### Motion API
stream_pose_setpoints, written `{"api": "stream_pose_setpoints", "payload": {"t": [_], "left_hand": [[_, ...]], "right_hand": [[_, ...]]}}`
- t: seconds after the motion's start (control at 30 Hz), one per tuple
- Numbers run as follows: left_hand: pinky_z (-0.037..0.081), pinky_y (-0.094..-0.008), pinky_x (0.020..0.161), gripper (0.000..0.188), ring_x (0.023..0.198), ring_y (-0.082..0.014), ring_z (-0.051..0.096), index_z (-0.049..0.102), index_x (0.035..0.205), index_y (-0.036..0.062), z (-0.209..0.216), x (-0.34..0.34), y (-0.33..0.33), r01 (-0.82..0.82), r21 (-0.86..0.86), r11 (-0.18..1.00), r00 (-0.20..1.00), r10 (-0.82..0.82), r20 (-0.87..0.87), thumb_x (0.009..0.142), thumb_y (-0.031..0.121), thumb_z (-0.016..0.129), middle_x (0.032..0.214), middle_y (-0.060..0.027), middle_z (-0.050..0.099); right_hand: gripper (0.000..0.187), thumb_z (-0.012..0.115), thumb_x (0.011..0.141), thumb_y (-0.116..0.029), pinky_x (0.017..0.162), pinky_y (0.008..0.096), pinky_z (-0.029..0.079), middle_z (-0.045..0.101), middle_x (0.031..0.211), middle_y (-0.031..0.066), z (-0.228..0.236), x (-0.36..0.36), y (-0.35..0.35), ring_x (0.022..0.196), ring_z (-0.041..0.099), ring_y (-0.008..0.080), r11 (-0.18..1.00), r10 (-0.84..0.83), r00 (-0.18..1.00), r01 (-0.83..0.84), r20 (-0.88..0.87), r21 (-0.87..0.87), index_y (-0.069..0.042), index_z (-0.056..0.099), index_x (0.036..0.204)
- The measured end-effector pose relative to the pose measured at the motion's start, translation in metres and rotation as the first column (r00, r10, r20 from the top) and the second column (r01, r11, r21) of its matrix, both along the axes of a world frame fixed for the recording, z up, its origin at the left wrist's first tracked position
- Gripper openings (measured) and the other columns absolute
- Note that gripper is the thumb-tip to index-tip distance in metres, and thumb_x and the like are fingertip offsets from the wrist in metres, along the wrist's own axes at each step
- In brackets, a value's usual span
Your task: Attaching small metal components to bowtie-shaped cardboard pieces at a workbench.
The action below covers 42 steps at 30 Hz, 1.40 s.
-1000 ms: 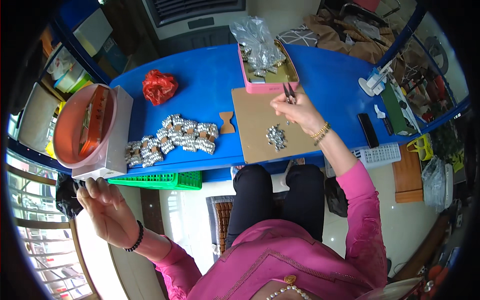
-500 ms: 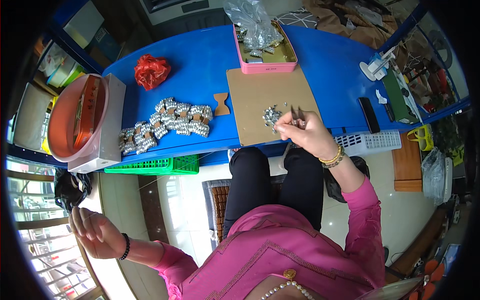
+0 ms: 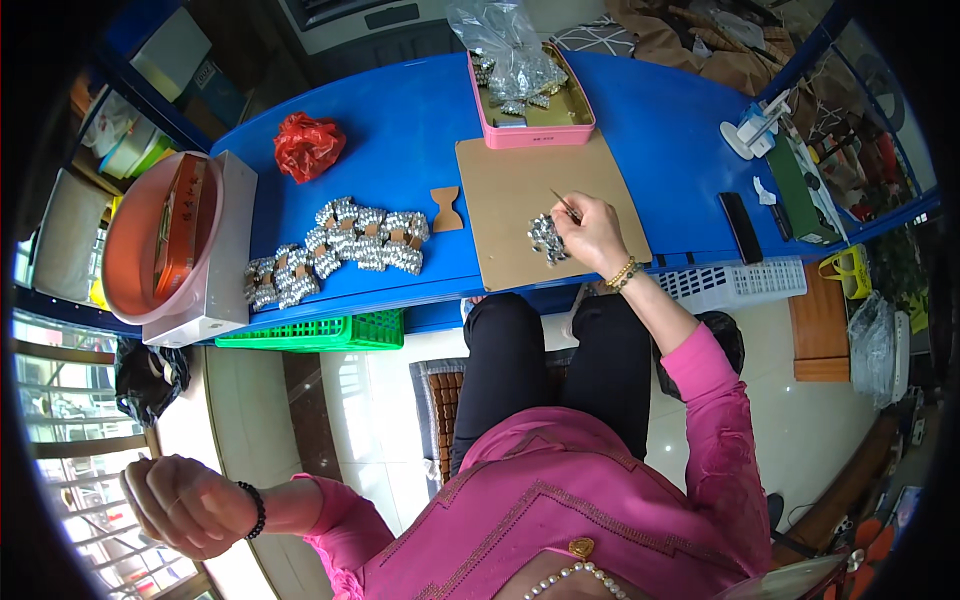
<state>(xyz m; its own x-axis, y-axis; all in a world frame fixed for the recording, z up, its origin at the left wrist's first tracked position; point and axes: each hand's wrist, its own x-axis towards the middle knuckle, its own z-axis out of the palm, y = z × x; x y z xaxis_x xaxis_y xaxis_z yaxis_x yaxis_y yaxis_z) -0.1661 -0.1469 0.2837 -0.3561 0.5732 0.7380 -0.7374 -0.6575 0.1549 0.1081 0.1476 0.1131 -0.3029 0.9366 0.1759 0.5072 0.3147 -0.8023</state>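
My right hand [image 3: 597,236] is over the tan board [image 3: 495,190], its fingers closed on a thin brown pointed tool [image 3: 563,203] whose kind I cannot make out. Just beside the fingertips lies a small heap of shiny silver pieces [image 3: 543,240], partly covered by the hand. My left hand [image 3: 190,505] is raised at the lower left, away from the table, with its fingers curled together. What it pinches, if anything, is hidden. Left of the board are silver bead-like strands [image 3: 370,238] wound on brown cards, and a bare notched card [image 3: 446,208].
A pink tin [image 3: 540,135] with a clear plastic bag [image 3: 505,50] stands behind the board on the blue table [image 3: 400,110]. A red plastic bag [image 3: 308,148] and a pink basin [image 3: 135,260] are to the left. The phone [image 3: 739,228] lies at the right.
My right hand has turned and shifted slightly left, its tool now pointing up and left above the heap. My left hand has moved lower, with its fingers more curled.
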Motion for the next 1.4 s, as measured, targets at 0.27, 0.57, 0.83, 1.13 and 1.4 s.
{"api": "stream_pose_setpoints", "payload": {"t": [0.27, 0.57, 0.83, 1.13, 1.4], "left_hand": [[0.031, -0.0206, 0.028, 0.019, 0.03, -0.013, 0.037, 0.037, 0.064, 0.0058, 0.008, -0.013, -0.034, -0.227, -0.021, 0.974, 0.973, 0.228, 0.03, 0.074, -0.007, 0.045, 0.045, -0.0055, 0.041], [0.028, -0.0183, 0.025, 0.021, 0.028, -0.0106, 0.031, 0.035, 0.059, 0.0062, 0.032, -0.013, -0.052, -0.26, 0.083, 0.962, 0.966, 0.258, 0.035, 0.075, -0.005, 0.042, 0.045, -0.0053, 0.036], [0.036, -0.021, 0.035, 0.011, 0.036, -0.0108, 0.038, 0.041, 0.068, 0.0014, 0.045, -0.018, -0.079, -0.114, 0.279, 0.954, 0.988, 0.081, 0.129, 0.077, -0.004, 0.04, 0.054, -0.0069, 0.043], [0.045, -0.0341, 0.068, 0.017, 0.063, -0.0178, 0.049, 0.044, 0.095, -0.0141, -0.006, -0.1, -0.185, -0.805, -0.277, 0.525, 0.576, 0.803, -0.153, 0.083, -0.003, 0.039, 0.083, -0.0188, 0.053], [0.036, -0.0259, 0.054, 0.008, 0.061, -0.0166, 0.041, 0.045, 0.088, -0.0059, -0.125, -0.225, -0.19, -0.798, -0.569, 0.196, 0.382, 0.895, -0.228, 0.087, 0.0, 0.04, 0.076, -0.0121, 0.048]], "right_hand": [[0.015, 0.055, 0.076, -0.019, 0.059, 0.0338, 0.045, 0.061, 0.067, 0.0109, -0.006, -0.02, 0.034, 0.063, 0.059, 0.0237, 0.99, -0.089, 0.972, 0.062, 0.219, 0.128, -0.005, 0.06, 0.073], [0.021, 0.054, 0.075, -0.025, 0.067, 0.0386, 0.046, 0.062, 0.078, 0.0151, -0.001, -0.039, 0.091, 0.076, 0.06, 0.0304, 0.964, -0.256, 0.907, 0.215, 0.335, 0.156, -0.007, 0.063, 0.078], [0.023, 0.048, 0.078, -0.025, 0.077, 0.0411, 0.046, 0.061, 0.096, 0.0149, 0.01, -0.046, 0.131, 0.092, 0.057, 0.0317, 0.964, -0.262, 0.87, 0.253, 0.418, 0.077, -0.009, 0.061, 0.087], [0.021, 0.052, 0.077, -0.025, 0.069, 0.0391, 0.046, 0.062, 0.083, 0.014, 0.018, -0.048, 0.147, 0.082, 0.059, 0.0318, 0.943, -0.298, 0.901, 0.226, 0.315, 0.246, -0.006, 0.062, 0.08], [0.021, 0.057, 0.078, -0.024, 0.058, 0.0325, 0.046, 0.063, 0.073, 0.0126, 0.078, -0.01, 0.135, 0.065, 0.062, 0.0259, 0.879, -0.195, 0.972, 0.113, 0.132, 0.463, -0.004, 0.06, 0.084]]}}
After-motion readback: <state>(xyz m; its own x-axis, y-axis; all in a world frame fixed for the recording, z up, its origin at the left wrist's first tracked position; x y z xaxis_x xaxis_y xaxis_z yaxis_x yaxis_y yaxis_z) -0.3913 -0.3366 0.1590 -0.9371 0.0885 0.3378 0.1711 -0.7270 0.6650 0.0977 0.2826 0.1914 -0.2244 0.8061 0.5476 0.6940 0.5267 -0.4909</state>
